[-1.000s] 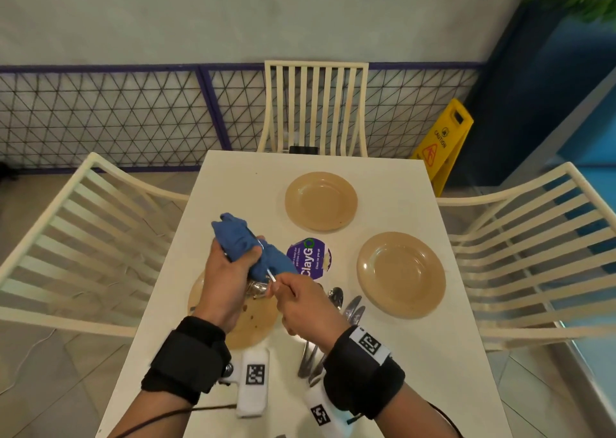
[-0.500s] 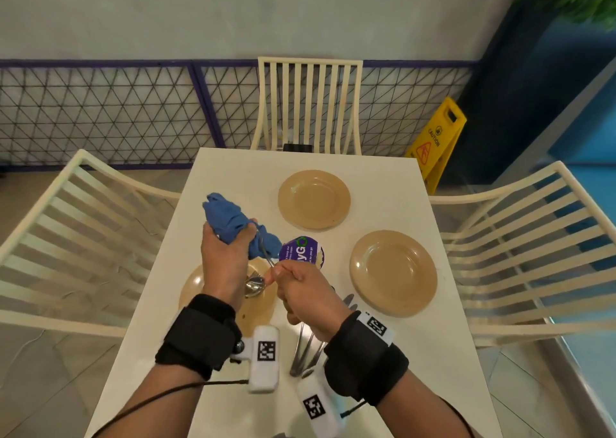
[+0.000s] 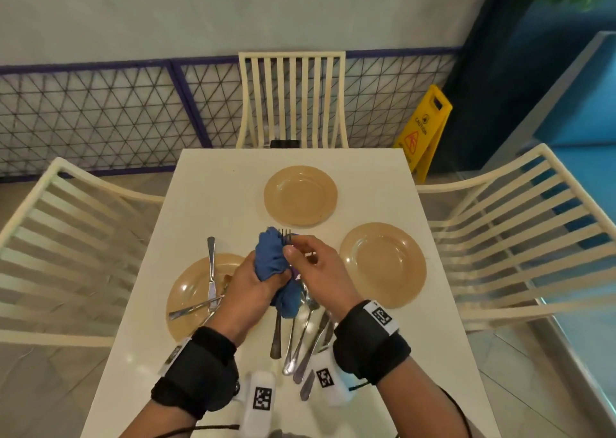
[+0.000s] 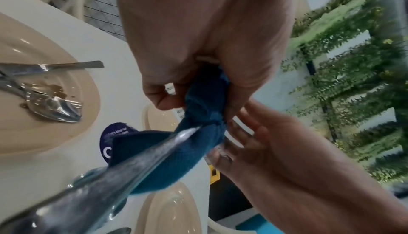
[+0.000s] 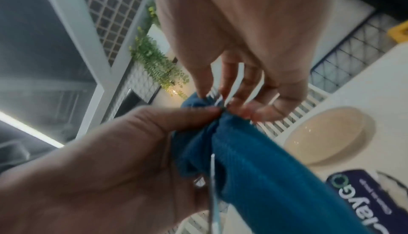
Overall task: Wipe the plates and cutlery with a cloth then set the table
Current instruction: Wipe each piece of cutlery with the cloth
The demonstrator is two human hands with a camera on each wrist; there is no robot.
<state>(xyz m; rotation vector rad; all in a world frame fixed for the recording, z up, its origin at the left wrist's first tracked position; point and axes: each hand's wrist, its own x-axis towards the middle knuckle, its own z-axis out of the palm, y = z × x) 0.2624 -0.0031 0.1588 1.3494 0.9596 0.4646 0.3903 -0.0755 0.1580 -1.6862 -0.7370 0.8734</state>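
Observation:
My left hand [image 3: 251, 284] grips a bunched blue cloth [image 3: 270, 257] wrapped round a fork [image 3: 284, 233] over the middle of the white table [image 3: 213, 187]. The tines stick out of the cloth's top, and the handle [image 4: 143, 159] runs down toward my left wrist. My right hand [image 3: 316, 264] pinches the fork just below the tines [image 5: 217, 101]. Three tan plates stand on the table: a near-left one [image 3: 181, 307] with a knife [image 3: 211, 271] and other cutlery on it, a far one [image 3: 300, 196], and a right one [image 3: 383, 264].
Several loose spoons and knives [image 3: 306, 334] lie near the table's front edge between my wrists. A purple round sticker [image 4: 114, 133] is under the cloth. Cream slatted chairs stand to the left [image 3: 66, 237], right [image 3: 516, 237] and far side [image 3: 291, 104]. A yellow caution sign [image 3: 425, 127] is on the floor.
The spoon I was wiping has left my hands, and a fork is now in the cloth. Both hands have shifted right, off the near-left plate.

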